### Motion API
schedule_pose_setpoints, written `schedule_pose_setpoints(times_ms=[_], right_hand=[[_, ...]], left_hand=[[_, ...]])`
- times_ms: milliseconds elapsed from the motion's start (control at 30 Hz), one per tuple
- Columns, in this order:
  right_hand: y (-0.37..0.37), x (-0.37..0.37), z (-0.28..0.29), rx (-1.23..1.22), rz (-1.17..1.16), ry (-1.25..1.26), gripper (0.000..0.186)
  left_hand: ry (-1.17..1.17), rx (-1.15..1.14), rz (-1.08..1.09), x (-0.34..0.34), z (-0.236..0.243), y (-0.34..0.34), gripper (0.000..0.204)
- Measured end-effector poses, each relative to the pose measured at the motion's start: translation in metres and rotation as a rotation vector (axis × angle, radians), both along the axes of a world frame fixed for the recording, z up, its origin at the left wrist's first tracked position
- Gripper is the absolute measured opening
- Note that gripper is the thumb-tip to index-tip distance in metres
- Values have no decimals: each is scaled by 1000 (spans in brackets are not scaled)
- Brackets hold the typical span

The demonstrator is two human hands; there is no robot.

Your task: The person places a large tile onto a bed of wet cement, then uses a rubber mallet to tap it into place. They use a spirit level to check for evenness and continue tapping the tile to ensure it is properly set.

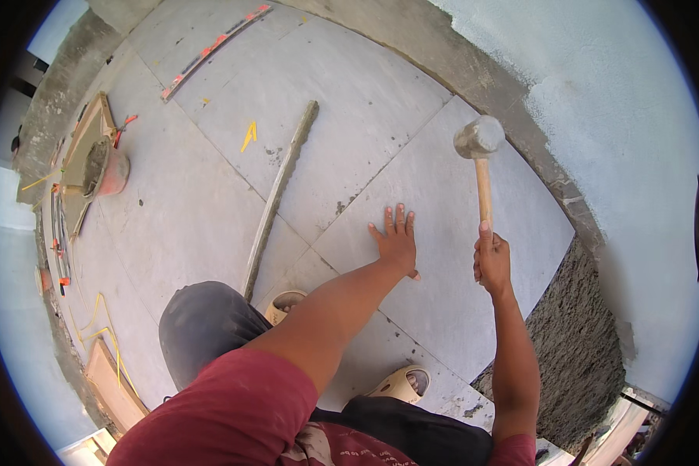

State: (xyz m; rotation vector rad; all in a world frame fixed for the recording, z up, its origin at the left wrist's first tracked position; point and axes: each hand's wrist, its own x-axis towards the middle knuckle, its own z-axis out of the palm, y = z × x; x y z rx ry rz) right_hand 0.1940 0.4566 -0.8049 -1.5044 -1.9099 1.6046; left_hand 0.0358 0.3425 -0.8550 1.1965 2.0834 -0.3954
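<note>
Has open room across large grey tile, edged by dark mortar; spreads left hand on tile, wraps right hand around wooden-handled grey mallet.

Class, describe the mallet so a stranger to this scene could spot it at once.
Find the pale blue wall on the right, then the large grey tile under the spread left hand. Over that tile, the right hand grips the mallet by its wooden handle, below a thick grey head. Unlike the long bar lying nearby, it is held in a hand.
</note>
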Motion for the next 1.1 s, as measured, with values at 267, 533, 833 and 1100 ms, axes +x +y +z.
schedule_pose_setpoints(times_ms=[267,533,833,1100], right_hand=[[4,2,8,299,-197,390,57],[26,-23,49,98,-225,159,62],[64,104,-33,991,-34,-843,57],[34,23,58,712,-49,-320,54]], left_hand=[[-73,38,-7,3,0,6,150],[-78,41,22,-8,-3,-3,148],[-53,69,-107,-1,1,9,144],[-56,70,-94,-12,-7,-2,144]])
